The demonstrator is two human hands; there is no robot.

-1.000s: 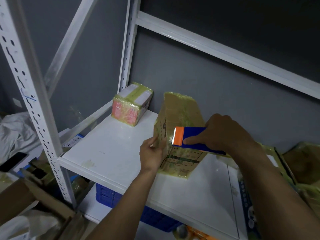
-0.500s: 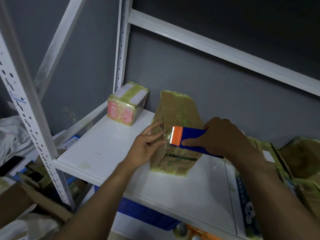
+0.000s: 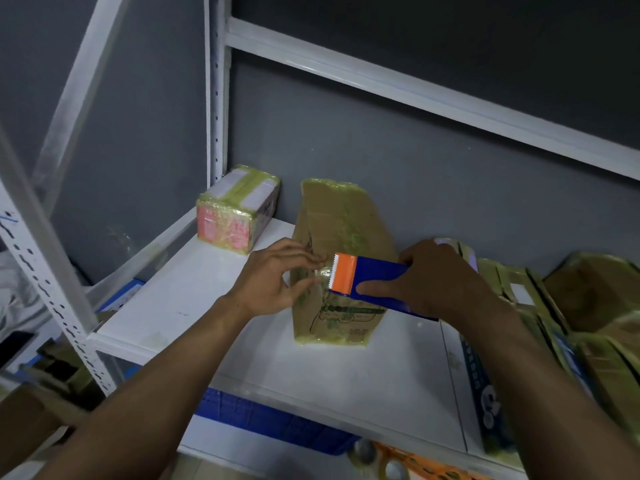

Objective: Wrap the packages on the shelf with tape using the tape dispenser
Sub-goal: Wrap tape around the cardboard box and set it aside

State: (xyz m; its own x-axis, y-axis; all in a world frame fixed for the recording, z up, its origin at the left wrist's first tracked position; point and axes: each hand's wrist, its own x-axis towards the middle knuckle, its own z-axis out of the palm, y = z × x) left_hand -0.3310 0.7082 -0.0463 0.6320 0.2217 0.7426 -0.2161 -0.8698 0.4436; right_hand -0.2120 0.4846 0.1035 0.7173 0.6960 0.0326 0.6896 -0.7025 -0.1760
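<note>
A brown cardboard package (image 3: 341, 237), partly covered in clear tape, stands on end on the white shelf (image 3: 180, 299). My right hand (image 3: 440, 275) grips a blue tape dispenser (image 3: 370, 282) with an orange toothed end, held against the package's front face. My left hand (image 3: 277, 275) is at the package's left edge, its fingertips pinching the loose tape end right by the dispenser's teeth.
A small pink and white taped box (image 3: 239, 209) sits at the shelf's back left corner. Several taped packages (image 3: 568, 313) crowd the right side. A white upright post (image 3: 45, 271) stands front left. A blue crate (image 3: 263, 417) is below the shelf.
My left hand let go of the package's lower left edge, rose, and now pinches the tape at the dispenser's teeth. The dispenser has barely shifted.
</note>
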